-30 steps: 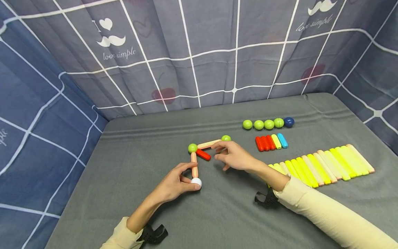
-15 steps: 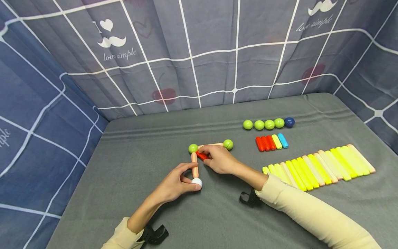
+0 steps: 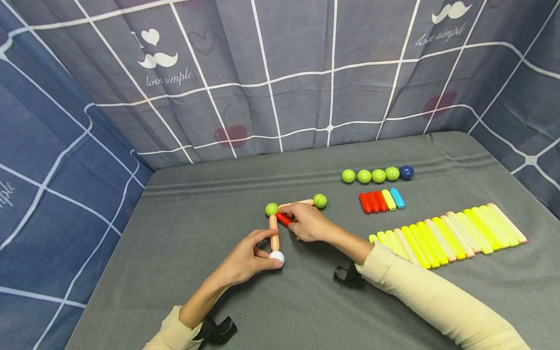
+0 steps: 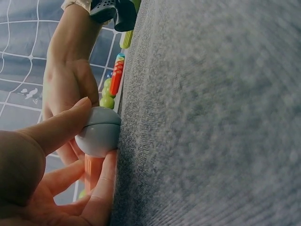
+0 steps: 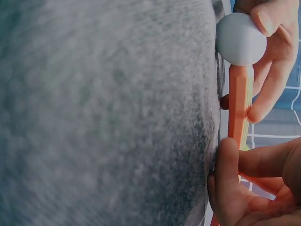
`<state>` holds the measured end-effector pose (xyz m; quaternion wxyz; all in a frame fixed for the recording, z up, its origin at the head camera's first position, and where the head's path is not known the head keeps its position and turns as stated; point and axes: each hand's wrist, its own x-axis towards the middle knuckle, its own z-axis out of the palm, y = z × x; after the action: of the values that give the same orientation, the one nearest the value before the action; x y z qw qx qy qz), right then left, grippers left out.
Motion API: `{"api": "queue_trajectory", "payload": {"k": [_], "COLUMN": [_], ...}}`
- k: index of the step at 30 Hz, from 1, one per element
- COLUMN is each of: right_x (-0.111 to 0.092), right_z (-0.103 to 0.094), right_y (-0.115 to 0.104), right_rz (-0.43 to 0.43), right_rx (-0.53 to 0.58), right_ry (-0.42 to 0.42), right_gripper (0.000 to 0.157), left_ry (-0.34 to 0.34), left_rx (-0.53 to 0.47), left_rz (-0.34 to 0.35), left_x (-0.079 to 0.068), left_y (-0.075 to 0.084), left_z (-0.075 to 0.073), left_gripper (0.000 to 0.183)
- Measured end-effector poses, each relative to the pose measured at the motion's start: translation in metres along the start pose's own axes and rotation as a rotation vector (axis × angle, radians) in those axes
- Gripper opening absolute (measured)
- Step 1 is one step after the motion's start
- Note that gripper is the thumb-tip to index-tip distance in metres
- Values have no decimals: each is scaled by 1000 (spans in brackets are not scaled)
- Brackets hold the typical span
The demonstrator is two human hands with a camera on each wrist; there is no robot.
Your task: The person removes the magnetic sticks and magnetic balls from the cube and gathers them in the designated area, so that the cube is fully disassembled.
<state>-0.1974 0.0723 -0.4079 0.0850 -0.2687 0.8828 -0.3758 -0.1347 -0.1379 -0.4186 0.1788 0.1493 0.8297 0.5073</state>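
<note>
My left hand holds the white ball between thumb and fingers; its index finger lies along the peach stick. That stick runs from the white ball up to a green ball. A pale stick joins this green ball to a second one on the right. Between the two sticks my right hand pinches the short red stick, its fingers partly covering it and the pale stick. In the left wrist view the white ball sits right at the cloth.
Several green balls and a dark blue ball line up at the back right. Short red, yellow and blue sticks lie before them. A long row of yellow and pale sticks spreads beside my right sleeve. A grid-patterned curtain borders the cloth.
My right hand has moved left onto the red stick, and the right green ball has shifted slightly towards me. The left hand stays on the white ball.
</note>
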Motion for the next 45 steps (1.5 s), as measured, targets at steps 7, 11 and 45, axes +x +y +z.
{"api": "queue_trajectory", "payload": {"k": [7, 11, 45], "right_x": [-3, -7, -82], "right_z": [-4, -5, -112], "right_y": [1, 2, 69], "right_rz": [7, -25, 223], "right_rx": [119, 177, 164], "right_ry": [-62, -73, 100], "right_gripper": [58, 58, 48], "left_ry": [2, 3, 12], "left_rx": [-12, -10, -5], "left_rz": [-6, -6, -16], "left_x": [0, 0, 1], "left_y": [0, 0, 0], "left_z": [0, 1, 0], "left_gripper": [73, 73, 74]}}
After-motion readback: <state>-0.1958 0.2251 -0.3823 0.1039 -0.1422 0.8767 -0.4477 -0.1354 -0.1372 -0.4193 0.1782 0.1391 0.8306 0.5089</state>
